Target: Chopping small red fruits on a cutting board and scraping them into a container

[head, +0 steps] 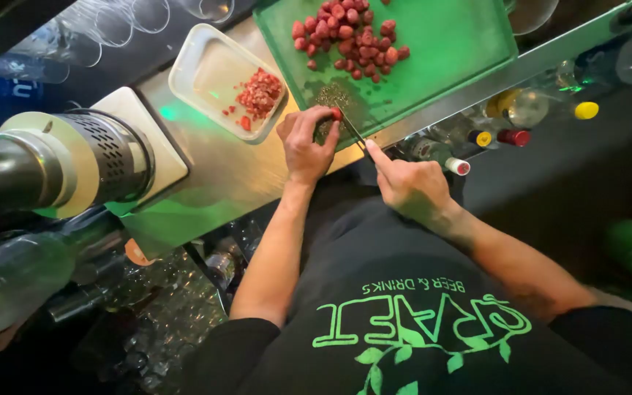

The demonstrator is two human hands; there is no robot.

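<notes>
My left hand (307, 145) pinches a single red strawberry (337, 114) at the near edge of a green cutting board (448, 44). My right hand (409, 183) grips a small knife (354, 133), index finger stretched along the blade, whose tip is at the strawberry. A pile of whole red strawberries (351, 38) lies on the far part of the board. A small heap of green trimmings (333, 96) sits on the board just beyond my left fingers.
A white rectangular tray (206, 69) with chopped red pieces (259, 93) lies left of the board on a steel counter (213, 172). A metal cylinder (74, 157) juts in from the left. Several capped bottles (513, 136) stand below the counter on the right; glasses (118, 25) hang at top left.
</notes>
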